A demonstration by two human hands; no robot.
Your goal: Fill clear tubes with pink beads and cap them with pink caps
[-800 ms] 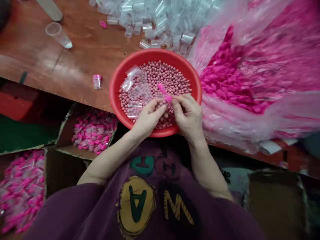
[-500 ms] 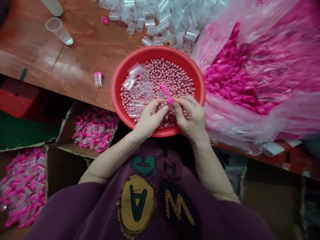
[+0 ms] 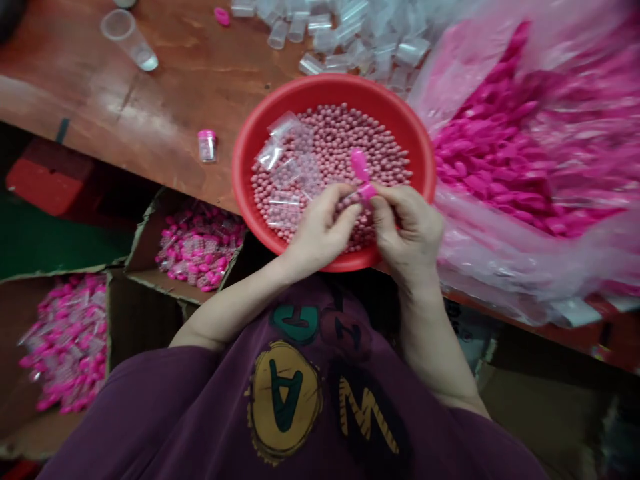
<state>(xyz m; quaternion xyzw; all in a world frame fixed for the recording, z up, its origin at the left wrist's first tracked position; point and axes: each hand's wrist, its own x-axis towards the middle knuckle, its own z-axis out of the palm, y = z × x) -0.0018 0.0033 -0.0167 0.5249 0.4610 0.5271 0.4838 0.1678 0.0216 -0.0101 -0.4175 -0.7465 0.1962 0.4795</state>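
My left hand point(image 3: 325, 227) is closed around a small clear vial point(image 3: 351, 199) with pink beads in it, partly covered by the fingers. Pinched in my right hand point(image 3: 411, 230) is a bright pink flip cap point(image 3: 367, 191), at the vial's mouth. Its lid flap point(image 3: 359, 163) stands open, pointing away from me. How far the cap sits on the vial is hidden by the fingers. Both hands are over the near side of a red basin point(image 3: 241, 167) of pink beads point(image 3: 350, 130). Several clear empty vials point(image 3: 284, 210) lie on the beads at the left.
A capped vial point(image 3: 207, 147) stands on the wooden table point(image 3: 180, 87), with a clear cup point(image 3: 131, 43) farther back. Loose clear vials point(image 3: 350, 30) are heaped behind the basin. At right, a plastic bag holds pink caps point(image 3: 505, 160). Boxes of filled vials point(image 3: 197, 250) stand lower left.
The camera view has shifted, so the basin and table appear farther right. The cap's flap now shows its broad face instead of a narrow side. Both hands stay together at the vial.
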